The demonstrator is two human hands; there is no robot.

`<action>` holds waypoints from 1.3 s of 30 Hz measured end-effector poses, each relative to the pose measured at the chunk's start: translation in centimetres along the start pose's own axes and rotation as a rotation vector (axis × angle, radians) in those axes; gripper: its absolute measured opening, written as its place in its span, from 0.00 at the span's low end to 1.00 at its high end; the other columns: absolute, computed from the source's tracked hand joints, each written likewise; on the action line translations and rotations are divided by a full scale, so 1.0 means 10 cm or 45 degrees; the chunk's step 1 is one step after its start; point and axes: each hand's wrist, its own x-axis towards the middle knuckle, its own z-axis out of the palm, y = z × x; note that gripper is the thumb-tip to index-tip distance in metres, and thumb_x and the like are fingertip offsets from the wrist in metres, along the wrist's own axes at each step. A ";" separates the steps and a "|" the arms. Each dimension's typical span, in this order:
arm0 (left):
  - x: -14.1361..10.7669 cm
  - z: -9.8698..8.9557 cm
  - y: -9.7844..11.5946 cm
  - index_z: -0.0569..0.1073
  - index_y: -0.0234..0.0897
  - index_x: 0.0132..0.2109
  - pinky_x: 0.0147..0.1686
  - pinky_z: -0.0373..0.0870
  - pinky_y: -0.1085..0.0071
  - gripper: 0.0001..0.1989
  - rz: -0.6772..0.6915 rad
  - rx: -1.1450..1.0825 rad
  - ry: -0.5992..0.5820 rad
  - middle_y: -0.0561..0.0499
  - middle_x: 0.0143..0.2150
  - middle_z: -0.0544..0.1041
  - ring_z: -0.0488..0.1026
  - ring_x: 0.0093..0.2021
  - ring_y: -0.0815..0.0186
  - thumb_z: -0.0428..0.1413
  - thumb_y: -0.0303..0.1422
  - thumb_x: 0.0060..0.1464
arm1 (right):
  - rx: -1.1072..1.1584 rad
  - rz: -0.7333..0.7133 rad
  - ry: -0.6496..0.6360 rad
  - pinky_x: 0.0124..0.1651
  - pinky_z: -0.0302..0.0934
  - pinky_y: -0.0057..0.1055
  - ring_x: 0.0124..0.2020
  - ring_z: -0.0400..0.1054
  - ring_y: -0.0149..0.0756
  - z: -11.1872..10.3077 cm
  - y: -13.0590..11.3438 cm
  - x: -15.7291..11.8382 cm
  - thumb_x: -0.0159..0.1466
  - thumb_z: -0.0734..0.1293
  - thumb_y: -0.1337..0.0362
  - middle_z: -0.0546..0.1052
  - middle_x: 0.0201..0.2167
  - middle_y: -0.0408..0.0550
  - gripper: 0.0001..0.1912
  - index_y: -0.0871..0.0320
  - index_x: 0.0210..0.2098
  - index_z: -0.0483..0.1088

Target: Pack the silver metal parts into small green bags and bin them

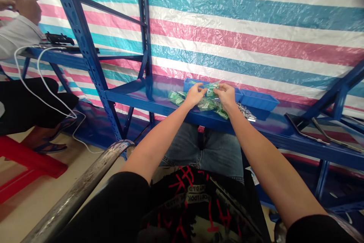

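A small clear packet with green print point(211, 90) is stretched between my two hands above the blue shelf. My left hand point(195, 95) pinches its left side with thumb and fingers. On the other side, my right hand point(226, 94) grips the packet's right edge, fingers closed. Below and around the hands lie more green packets point(206, 105), with another group point(176, 98) to the left. Small silvery pieces point(247, 113) are heaped just right of my right wrist. Behind the hands stands a blue plastic bin point(188, 84), partly covered by them.
Another blue bin point(258, 100) stands to the right on the blue metal shelf point(133, 93). Dark flat panels point(308, 127) lie at the shelf's right end. At far left, a co-worker's hands point(28, 6) are raised near white cables point(40, 61). A red stool point(31, 169) stands below.
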 end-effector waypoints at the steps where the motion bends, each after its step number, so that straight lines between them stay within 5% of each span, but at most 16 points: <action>1: 0.01 -0.01 -0.01 0.70 0.33 0.42 0.34 0.63 0.73 0.08 -0.011 -0.012 -0.022 0.50 0.30 0.73 0.71 0.31 0.66 0.54 0.31 0.56 | -0.007 -0.015 -0.020 0.38 0.66 0.34 0.32 0.69 0.35 0.00 -0.02 0.00 0.47 0.66 0.62 0.75 0.31 0.48 0.14 0.60 0.33 0.68; 5: 0.01 -0.02 -0.03 0.66 0.35 0.27 0.29 0.59 0.74 0.10 -0.010 -0.031 -0.032 0.54 0.22 0.69 0.67 0.25 0.70 0.54 0.30 0.55 | -0.074 -0.089 -0.108 0.42 0.65 0.38 0.34 0.70 0.38 -0.02 -0.08 -0.02 0.48 0.67 0.61 0.75 0.32 0.49 0.15 0.60 0.35 0.69; 9: 0.00 -0.03 -0.02 0.65 0.35 0.24 0.28 0.57 0.74 0.11 -0.025 -0.044 0.039 0.55 0.21 0.67 0.61 0.23 0.72 0.54 0.28 0.54 | -0.146 -0.165 -0.189 0.47 0.63 0.37 0.37 0.69 0.38 -0.04 0.01 -0.09 0.49 0.68 0.61 0.75 0.34 0.48 0.16 0.59 0.37 0.69; 13: -0.01 -0.03 -0.03 0.65 0.35 0.25 0.31 0.60 0.74 0.10 -0.060 -0.081 0.039 0.56 0.21 0.66 0.65 0.25 0.71 0.55 0.28 0.53 | -0.177 -0.166 -0.164 0.39 0.62 0.34 0.30 0.65 0.34 -0.03 0.12 -0.14 0.50 0.67 0.59 0.72 0.27 0.44 0.12 0.58 0.32 0.67; 19: 0.01 -0.04 -0.04 0.71 0.32 0.37 0.34 0.68 0.73 0.08 -0.223 -0.236 -0.020 0.49 0.30 0.74 0.73 0.31 0.69 0.50 0.21 0.51 | -0.107 -0.130 -0.127 0.32 0.58 0.28 0.25 0.60 0.27 -0.05 0.07 -0.15 0.48 0.65 0.60 0.69 0.25 0.42 0.10 0.60 0.29 0.66; 24: -0.04 -0.06 0.05 0.71 0.31 0.41 0.35 0.71 0.71 0.07 -0.301 -0.380 -0.141 0.49 0.29 0.74 0.75 0.30 0.68 0.53 0.28 0.55 | -0.082 -0.106 -0.163 0.32 0.59 0.28 0.28 0.64 0.28 -0.08 0.03 -0.18 0.47 0.66 0.61 0.69 0.35 0.46 0.11 0.60 0.30 0.69; 27: -0.06 -0.08 0.05 0.70 0.32 0.46 0.30 0.68 0.75 0.13 -0.277 -0.401 -0.143 0.53 0.27 0.71 0.71 0.26 0.71 0.56 0.25 0.51 | -0.101 -0.094 -0.155 0.32 0.59 0.29 0.29 0.65 0.29 -0.08 0.03 -0.19 0.47 0.64 0.64 0.67 0.41 0.48 0.15 0.59 0.35 0.72; 31: 0.00 -0.07 -0.04 0.65 0.33 0.53 0.25 0.60 0.76 0.23 -0.199 -0.382 -0.044 0.58 0.25 0.66 0.63 0.21 0.75 0.55 0.21 0.49 | -0.102 -0.008 -0.076 0.33 0.61 0.31 0.28 0.64 0.30 -0.07 0.06 -0.17 0.52 0.62 0.64 0.68 0.37 0.47 0.23 0.57 0.49 0.68; 35: 0.05 -0.06 -0.10 0.70 0.32 0.42 0.30 0.62 0.75 0.14 -0.090 -0.336 0.052 0.56 0.28 0.67 0.64 0.26 0.74 0.54 0.19 0.46 | -0.057 0.111 -0.048 0.30 0.61 0.29 0.25 0.66 0.31 -0.05 0.06 -0.15 0.59 0.60 0.56 0.69 0.29 0.45 0.24 0.59 0.53 0.61; 39: 0.07 -0.07 -0.10 0.70 0.33 0.30 0.37 0.64 0.73 0.07 0.046 -0.283 0.053 0.53 0.30 0.71 0.68 0.32 0.70 0.52 0.18 0.44 | -0.043 0.135 -0.117 0.27 0.59 0.27 0.22 0.64 0.29 -0.04 0.04 -0.16 0.62 0.56 0.43 0.69 0.24 0.44 0.26 0.59 0.42 0.67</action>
